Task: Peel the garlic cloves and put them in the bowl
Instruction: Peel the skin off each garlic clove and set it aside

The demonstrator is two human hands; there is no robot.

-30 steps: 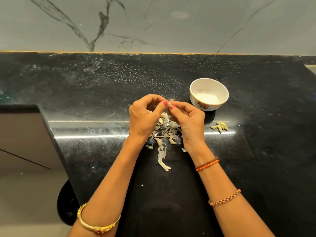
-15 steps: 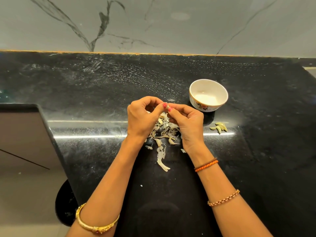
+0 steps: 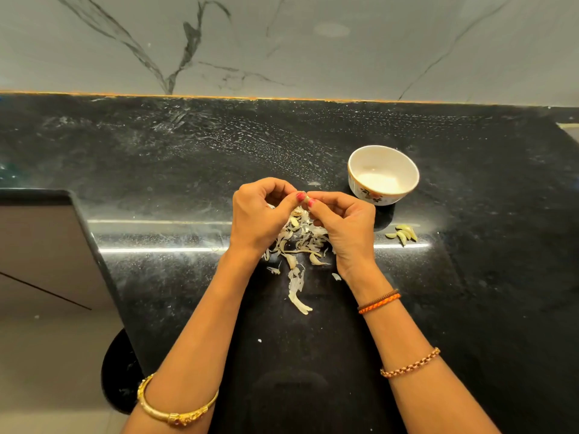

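Head view: at the centre of the frame, the left hand (image 3: 257, 214) and right hand (image 3: 347, 227) meet thumb to thumb, both pinching a small pale garlic clove (image 3: 306, 200) between curled fingers. Under them lies a heap of dry, papery peels (image 3: 300, 245) on the glossy black speckled counter (image 3: 156, 170). To the upper right stands a round white bowl (image 3: 383, 174) with a flower print, apart from the hands. Just below it, a few smooth cloves (image 3: 403, 233) lie together. A grey veined marble wall (image 3: 282, 42) fills the top.
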